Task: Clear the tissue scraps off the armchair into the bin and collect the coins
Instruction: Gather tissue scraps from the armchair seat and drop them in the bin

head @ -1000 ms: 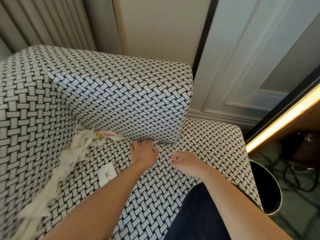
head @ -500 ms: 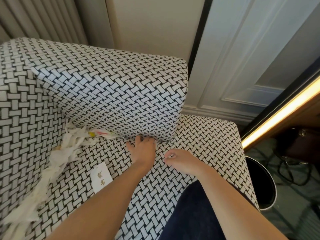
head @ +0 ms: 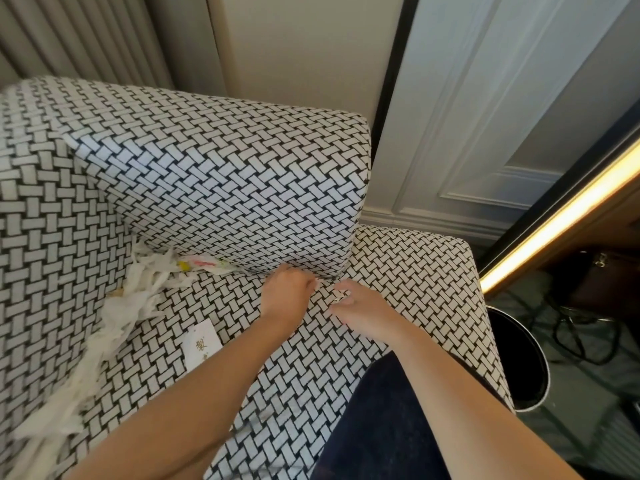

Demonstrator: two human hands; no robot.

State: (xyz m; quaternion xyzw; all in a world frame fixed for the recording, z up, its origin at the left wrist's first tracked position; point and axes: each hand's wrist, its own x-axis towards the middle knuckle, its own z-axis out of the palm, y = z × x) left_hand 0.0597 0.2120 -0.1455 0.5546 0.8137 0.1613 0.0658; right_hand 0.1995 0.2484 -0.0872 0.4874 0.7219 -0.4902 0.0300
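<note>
White tissue scraps (head: 138, 299) lie strewn along the left crease of the black-and-white woven armchair (head: 214, 174), trailing toward the lower left. My left hand (head: 285, 297) sits at the seam under the arm cushion, fingers curled on a small white tissue scrap (head: 315, 284). Just to its right, the fingertips of my right hand (head: 363, 311) pinch a small pale piece (head: 340, 295); I cannot tell whether it is a coin or tissue. No coin shows clearly. The black bin (head: 542, 382) stands open on the floor at the seat's right edge.
A white card with gold characters (head: 202, 342) lies on the seat by my left forearm. A pink-and-yellow wrapper (head: 201, 264) is tucked in the crease. My dark-clothed knee (head: 381, 427) rests on the seat. A brown bag (head: 602, 282) and cables lie beyond the bin.
My left hand's fingers have curled shut at the seam, and my right hand has moved slightly closer to it. The camera has shifted a little.
</note>
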